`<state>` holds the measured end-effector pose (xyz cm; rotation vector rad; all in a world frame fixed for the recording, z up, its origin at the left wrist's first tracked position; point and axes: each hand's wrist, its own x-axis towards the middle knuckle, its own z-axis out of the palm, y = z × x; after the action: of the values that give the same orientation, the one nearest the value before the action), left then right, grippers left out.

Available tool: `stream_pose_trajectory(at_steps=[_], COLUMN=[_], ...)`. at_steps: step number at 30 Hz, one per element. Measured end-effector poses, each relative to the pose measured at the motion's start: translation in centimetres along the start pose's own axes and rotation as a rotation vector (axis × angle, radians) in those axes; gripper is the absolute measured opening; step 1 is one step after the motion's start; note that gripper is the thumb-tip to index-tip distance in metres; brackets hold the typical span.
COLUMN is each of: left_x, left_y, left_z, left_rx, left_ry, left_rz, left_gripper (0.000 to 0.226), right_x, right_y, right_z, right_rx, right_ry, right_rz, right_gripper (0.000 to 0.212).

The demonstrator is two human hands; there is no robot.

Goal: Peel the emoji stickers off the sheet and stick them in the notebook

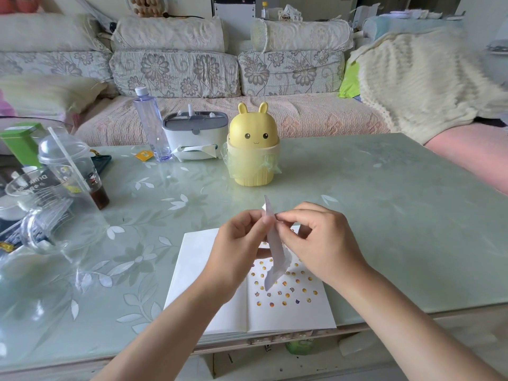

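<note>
One wide-angle view, worn on the head, looks forward and down over the table [384, 215] toward the sofa [176, 70] across the top of the frame. The notebook [192, 270] lies near, lower centre. The upper right corner looks smeared, perhaps from lens distortion.

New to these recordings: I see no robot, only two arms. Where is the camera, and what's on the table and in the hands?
No machine here: a person works bare-handed, and the one picture comes from a wide-angle camera on their head, looking forward and down, so the arms are the wearer's own. The left hand pinches a narrow white sticker sheet, held upright above an open notebook; the right hand pinches at its upper edge, whether on a sticker is too small to tell. Small emoji stickers already dot the right page. Farther back on the green table stand a yellow rabbit-shaped bin, a water bottle and a lidded plastic cup.
</note>
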<state>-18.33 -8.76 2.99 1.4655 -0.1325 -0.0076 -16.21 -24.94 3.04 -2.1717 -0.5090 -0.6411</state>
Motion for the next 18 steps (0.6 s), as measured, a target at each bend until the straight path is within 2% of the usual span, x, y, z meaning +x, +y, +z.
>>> stream_pose_trajectory(at_steps=[7, 11, 18], left_x=[0.2, 0.3, 0.3], left_y=[-0.2, -0.2, 0.2], left_z=[-0.3, -0.6, -1.8], left_rx=[-0.119, -0.004, 0.168], left_ry=[-0.022, -0.003, -0.054], left_rz=[-0.039, 0.009, 0.042], left_gripper=[0.018, 0.017, 0.015], right_x=[0.0, 0.2, 1.1], right_y=[-0.5, -0.9, -0.5], right_z=[0.1, 0.2, -0.2], right_rx=[-0.094, -0.092, -0.028], right_ry=[0.108, 0.113, -0.003], right_rz=[-0.080, -0.074, -0.073], right_gripper=[0.022, 0.019, 0.019])
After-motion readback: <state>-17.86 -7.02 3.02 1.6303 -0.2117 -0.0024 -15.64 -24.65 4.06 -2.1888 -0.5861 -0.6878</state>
